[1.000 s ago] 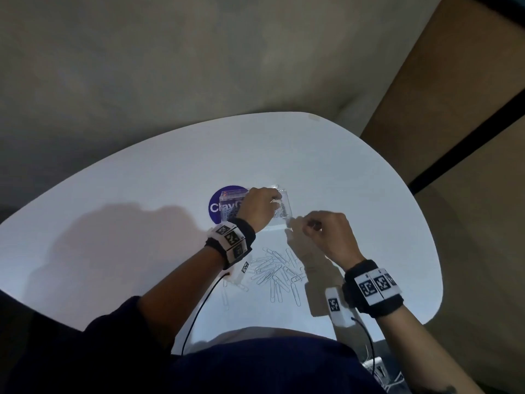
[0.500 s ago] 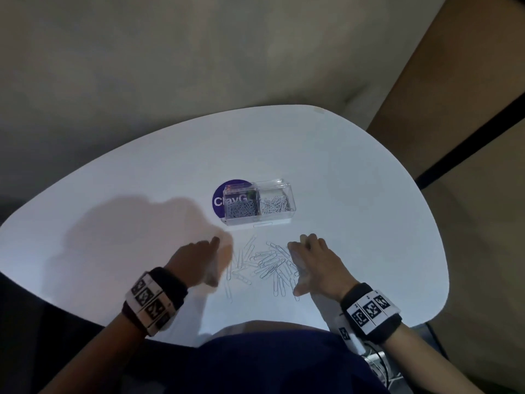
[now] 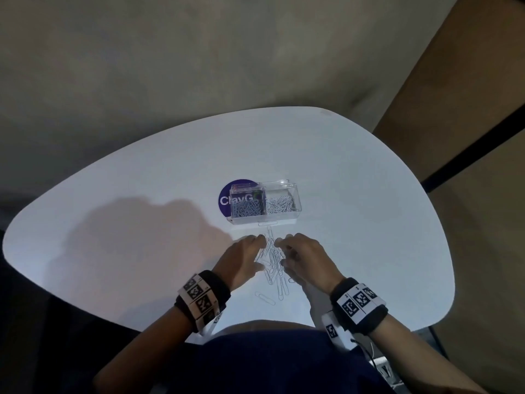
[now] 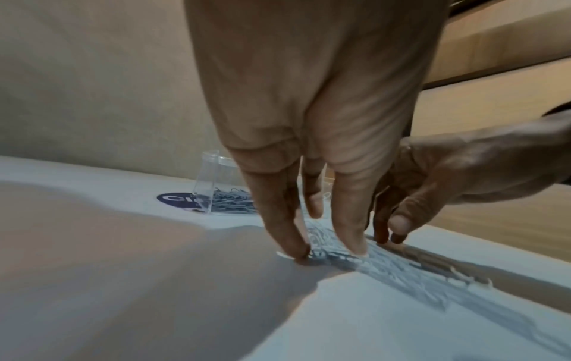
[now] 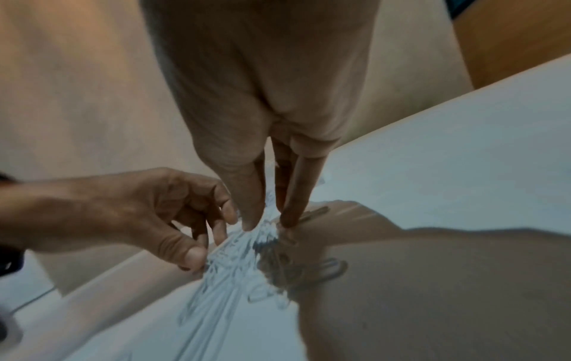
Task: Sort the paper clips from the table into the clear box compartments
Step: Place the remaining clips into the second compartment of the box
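Half a second earlier the hands lay apart, flanking a loose scatter of clips; now left hand and right hand have closed in from both sides, raking the paper clips into one narrow heap between them. Likely a gathering step before a scoop, so the transfer has not begun

Left fingers straight, tips down on the table, pressing the heap's edge. Right fingers likewise extended, tips on the clips. Neither hand grips anything

Heap lies just in front of the clear box, not touching it. One stray clip sits nearer the person, apart from the heap

Clips: thin bent wire, silvery, tangling. Box: hard transparent plastic, two compartments, both already holding clips. Tabletop smooth, white, rounded edge. Round purple sticker partly under the box
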Demonstrator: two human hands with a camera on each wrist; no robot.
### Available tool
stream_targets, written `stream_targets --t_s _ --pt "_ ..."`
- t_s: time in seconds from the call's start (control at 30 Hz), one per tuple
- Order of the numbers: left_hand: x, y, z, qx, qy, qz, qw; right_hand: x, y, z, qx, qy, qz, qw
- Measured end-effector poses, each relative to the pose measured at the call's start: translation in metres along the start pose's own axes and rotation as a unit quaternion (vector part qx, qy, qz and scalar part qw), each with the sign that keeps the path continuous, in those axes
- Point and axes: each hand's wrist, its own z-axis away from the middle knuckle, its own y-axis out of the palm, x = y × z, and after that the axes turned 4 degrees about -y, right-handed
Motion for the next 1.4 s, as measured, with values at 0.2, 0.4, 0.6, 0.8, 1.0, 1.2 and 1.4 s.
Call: stream_targets --t_s 0.2,0.4,0.6,0.8,1.0,1.2,1.4 --pt "-0.003 0.002 -0.015 -0.100 0.070 -0.090 0.988 0.013 -0.025 0.007 0.050 0.040 0.129 0.990" --pt "0.001 0.009 -0.024 -0.047 0.063 -0.143 0.987 0.009 0.002 0.006 0.133 0.017 0.198 0.971" --pt "0.009 -0.002 -0.012 -0.062 0.103 -0.110 0.987 0.002 -0.011 -0.005 0.099 0.015 0.137 0.986" --pt "0.010 0.013 -0.003 0.010 0.093 -0.199 0.976 0.012 -0.004 -0.005 0.104 0.023 0.208 0.972" --pt "0.005 0.023 -0.006 -0.084 0.113 -0.131 0.981 0.005 0.011 -0.007 0.070 0.010 0.187 0.980" --pt "0.009 0.023 -0.016 -0.081 0.057 -0.053 0.994 0.005 0.012 -0.007 0.018 0.017 0.144 0.989" --pt "0.007 0.016 -0.019 -0.074 0.030 -0.003 0.997 0.005 0.002 -0.010 0.011 0.052 0.095 0.994"
